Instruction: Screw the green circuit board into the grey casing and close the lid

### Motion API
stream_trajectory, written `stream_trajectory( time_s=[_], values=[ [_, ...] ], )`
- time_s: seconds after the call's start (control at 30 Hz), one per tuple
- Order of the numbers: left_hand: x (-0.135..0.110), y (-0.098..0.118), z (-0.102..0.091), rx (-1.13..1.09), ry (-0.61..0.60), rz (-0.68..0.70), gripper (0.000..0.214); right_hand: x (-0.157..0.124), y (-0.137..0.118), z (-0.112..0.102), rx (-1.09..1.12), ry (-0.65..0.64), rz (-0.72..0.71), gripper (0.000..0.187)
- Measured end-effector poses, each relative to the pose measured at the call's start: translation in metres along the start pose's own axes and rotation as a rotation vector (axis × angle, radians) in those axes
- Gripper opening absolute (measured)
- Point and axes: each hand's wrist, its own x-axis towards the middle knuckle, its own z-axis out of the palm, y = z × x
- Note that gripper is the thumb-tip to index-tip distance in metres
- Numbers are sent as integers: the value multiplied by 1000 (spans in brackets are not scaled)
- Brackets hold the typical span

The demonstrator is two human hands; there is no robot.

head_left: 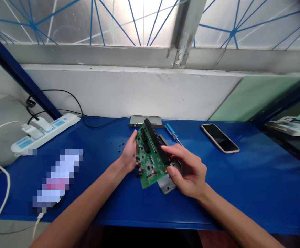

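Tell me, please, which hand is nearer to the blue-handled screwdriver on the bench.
Right. The right hand lies just below and beside the blue-handled screwdriver; the left hand is farther off to its left, at the edge of the green circuit board.

So on our blue workbench [255, 179] we've got a white power strip [45, 132] with 2 white plugs [36, 125] in it, a black cable [70, 103] looping behind and a white cable [0, 168] trailing off the left edge. Toward the back there's a flat silver metal casing [146, 120], a blue-handled screwdriver [172, 132] just beside it, and a phone [219, 138] lying screen up. We also spot a few tiny dark screws [119, 146] and a pixelated object [57, 177] we can't make out.
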Motion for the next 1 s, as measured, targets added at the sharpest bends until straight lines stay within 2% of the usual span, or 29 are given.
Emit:
stream_trajectory(
  time_s=[0.1, 0.23, 0.47, 0.6, 0.83, 1.0],
  values=[
    [-1, 1, 2, 24, 83, 91, 48, 2, -4, 3, -15, -46, -118, 59],
    [-3, 3, 3, -53, 26, 105, 64, 2, -8, 6, -55, -94, -233, 63],
    [-3, 6, -3, -121, -164, 138, 56, -3, -5, 9, -104, -169, -240, 38],
    [-2, 9, -7, -137, -242, 163, 60, -2, -4, 7, -138, -139, -236, 27],
    [-8, 12, -1, -88, -132, 246, 60, 5, -7, 4, -196, -67, -231, 24],
    [-5, 13, -1, 17, 7, 357, 55, 3, -4, 2, -127, -2, -121, 21]
  ],
)
